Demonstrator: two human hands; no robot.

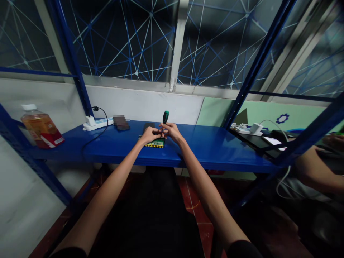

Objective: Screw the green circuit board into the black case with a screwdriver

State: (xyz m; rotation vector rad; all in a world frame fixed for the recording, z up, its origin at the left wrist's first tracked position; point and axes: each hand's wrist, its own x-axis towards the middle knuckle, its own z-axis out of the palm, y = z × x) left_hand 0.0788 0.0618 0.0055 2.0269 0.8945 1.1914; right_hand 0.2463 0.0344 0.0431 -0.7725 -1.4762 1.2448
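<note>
My right hand (pixel 173 132) is closed around a screwdriver (pixel 166 116) with a dark green and black handle. The handle stands nearly upright above the fingers, and the lower end is hidden. Close beside it, my left hand (pixel 149 135) is in a pinch; what its fingertips hold, if anything, is too small to make out. Beneath both hands lies a small green case (pixel 156 144) with a yellow and black front edge and rows of small light parts. A dark flat piece (pixel 149 125) extends behind the case, partly covered by my left hand.
The blue table (pixel 204 143) has blue uprights at both sides. A drink bottle (pixel 43 127) stands at the left, near a white power strip (pixel 99 123) with a black cable and a blurred brown item (pixel 121 122). At the right, another person's arm (pixel 317 168) rests by a second table.
</note>
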